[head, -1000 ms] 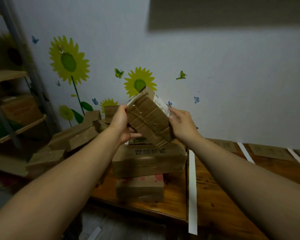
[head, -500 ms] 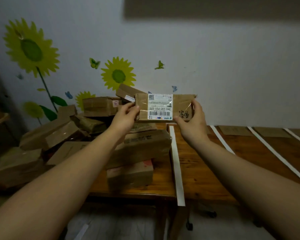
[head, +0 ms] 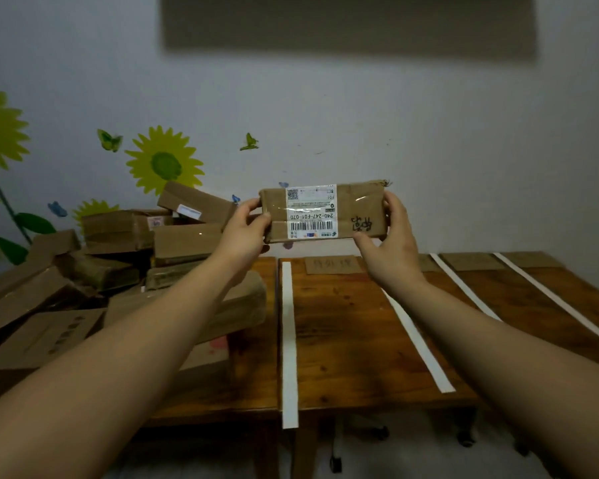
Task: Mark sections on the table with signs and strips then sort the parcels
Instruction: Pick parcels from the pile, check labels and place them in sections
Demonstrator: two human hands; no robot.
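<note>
Both hands, left (head: 244, 228) and right (head: 386, 248), grip the ends of a taped brown parcel (head: 322, 211) with an upside-down white label, above the worktop (head: 346, 326).

Parcel (head: 357, 210) turned from tilted, taped face out, to level, white label (head: 312, 211) facing the camera. Left hand (head: 244, 233) and right hand (head: 389, 247) now grip its short ends. View swung right: pile of parcels (head: 184, 240) now at frame's left, more white strips (head: 463, 285) showing at right.
</note>
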